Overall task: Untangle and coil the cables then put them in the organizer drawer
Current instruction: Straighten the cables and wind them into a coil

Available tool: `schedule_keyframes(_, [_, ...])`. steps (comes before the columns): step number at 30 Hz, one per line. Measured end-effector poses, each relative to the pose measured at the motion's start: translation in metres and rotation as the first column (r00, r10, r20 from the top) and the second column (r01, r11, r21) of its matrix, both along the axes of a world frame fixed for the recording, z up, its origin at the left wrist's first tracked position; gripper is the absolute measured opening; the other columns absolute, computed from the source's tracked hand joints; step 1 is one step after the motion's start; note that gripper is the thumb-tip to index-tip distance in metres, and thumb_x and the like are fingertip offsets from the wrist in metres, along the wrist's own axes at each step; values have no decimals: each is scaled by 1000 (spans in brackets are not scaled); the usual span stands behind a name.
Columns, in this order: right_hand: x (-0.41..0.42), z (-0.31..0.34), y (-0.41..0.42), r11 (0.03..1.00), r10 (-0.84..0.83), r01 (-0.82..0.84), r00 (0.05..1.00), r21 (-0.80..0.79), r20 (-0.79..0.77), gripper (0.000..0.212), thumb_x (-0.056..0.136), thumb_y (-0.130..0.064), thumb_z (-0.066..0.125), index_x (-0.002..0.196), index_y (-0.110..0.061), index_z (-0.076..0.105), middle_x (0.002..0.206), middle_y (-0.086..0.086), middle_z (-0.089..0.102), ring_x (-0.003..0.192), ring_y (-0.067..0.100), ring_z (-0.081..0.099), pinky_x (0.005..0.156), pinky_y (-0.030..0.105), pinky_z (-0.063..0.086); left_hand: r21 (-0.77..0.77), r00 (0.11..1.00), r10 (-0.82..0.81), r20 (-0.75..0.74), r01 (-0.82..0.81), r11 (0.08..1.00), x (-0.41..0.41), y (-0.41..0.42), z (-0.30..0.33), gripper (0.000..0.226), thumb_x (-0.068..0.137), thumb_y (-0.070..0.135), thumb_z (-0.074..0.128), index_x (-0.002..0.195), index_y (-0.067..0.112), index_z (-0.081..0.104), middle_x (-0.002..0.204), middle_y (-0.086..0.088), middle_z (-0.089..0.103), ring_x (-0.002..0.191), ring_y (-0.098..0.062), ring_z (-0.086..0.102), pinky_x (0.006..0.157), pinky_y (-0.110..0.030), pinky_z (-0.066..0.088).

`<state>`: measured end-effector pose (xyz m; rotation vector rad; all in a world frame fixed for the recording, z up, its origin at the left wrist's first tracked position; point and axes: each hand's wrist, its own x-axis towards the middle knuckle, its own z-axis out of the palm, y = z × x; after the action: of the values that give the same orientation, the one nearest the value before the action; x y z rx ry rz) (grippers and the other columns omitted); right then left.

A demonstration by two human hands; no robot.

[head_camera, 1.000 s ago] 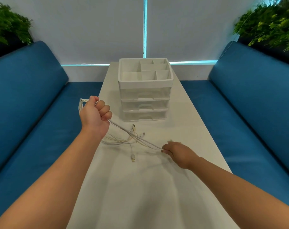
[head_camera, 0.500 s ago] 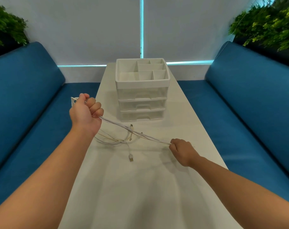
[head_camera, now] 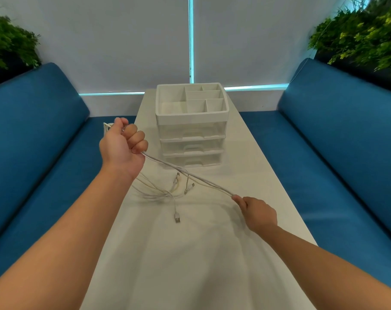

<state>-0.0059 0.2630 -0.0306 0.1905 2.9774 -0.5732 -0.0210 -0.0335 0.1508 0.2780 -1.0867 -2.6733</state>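
Note:
White cables [head_camera: 190, 175] stretch taut between my two hands above the white table [head_camera: 190, 253]. My left hand [head_camera: 123, 148] grips a bunch of coiled loops, raised at the table's left edge. My right hand [head_camera: 257, 211] pinches the strands lower down on the right. Loose cable ends with a USB plug [head_camera: 177, 217] lie tangled on the table below the taut strands. The white organizer [head_camera: 191, 124] stands at the far middle, its three drawers closed and its top tray of compartments bare.
Blue sofas [head_camera: 337, 153] run along both sides of the narrow table. Green plants [head_camera: 364, 36] sit behind each sofa back. A white wall with a lit strip closes off the far end.
My right hand has drawn back to the right along the cables, pulling them tighter. My left hand stayed raised with its loops and shifted slightly left.

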Motion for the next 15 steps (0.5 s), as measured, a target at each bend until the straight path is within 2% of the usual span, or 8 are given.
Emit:
schedule_keyframes(2, [1, -4, 4, 996, 42, -43, 999, -77, -7, 53, 98, -59, 22, 69, -21, 45, 67, -4, 55, 63, 15, 50, 61, 30, 39, 1, 1000, 11, 4, -11, 1000, -1, -1, 0, 35, 104, 21, 36, 70, 20, 44, 54, 8, 24, 44, -8, 17, 37, -20, 18])
schedule_keyframes(5, [5, -13, 16, 973, 154, -160, 987, -168, -51, 34, 102, -31, 31, 81, -9, 46, 75, 4, 53, 74, 28, 54, 71, 36, 41, 1, 999, 29, 20, -29, 1000, -2, -4, -6, 36, 104, 23, 35, 70, 19, 44, 54, 8, 25, 45, -8, 17, 38, -20, 18])
schedule_keyframes(7, [5, -15, 23, 957, 191, -194, 981, -216, -38, 21, 100, -18, 33, 90, -9, 50, 86, 5, 54, 80, 28, 53, 76, 37, 42, 7, 999, 38, 25, -38, 999, -3, -6, -9, 35, 104, 22, 36, 69, 18, 43, 55, 7, 24, 46, -9, 16, 39, -21, 18])
schedule_keyframes(10, [4, -15, 29, 962, 125, -128, 992, -241, -28, 26, 104, -20, 32, 104, -10, 56, 98, 3, 56, 88, 22, 53, 78, 28, 38, 11, 999, 42, 30, -42, 999, -4, -8, -12, 35, 103, 21, 37, 68, 18, 42, 56, 7, 23, 47, -9, 15, 40, -21, 17])
schedule_keyframes(15, [-2, -9, 31, 987, -84, 72, 993, -147, -78, 42, 102, -47, 23, 97, -21, 55, 81, 1, 65, 75, 24, 60, 66, 35, 48, -28, 998, 42, 39, -41, 999, -4, -5, -13, 37, 104, 23, 36, 69, 19, 43, 57, 7, 23, 48, -9, 15, 41, -21, 16])
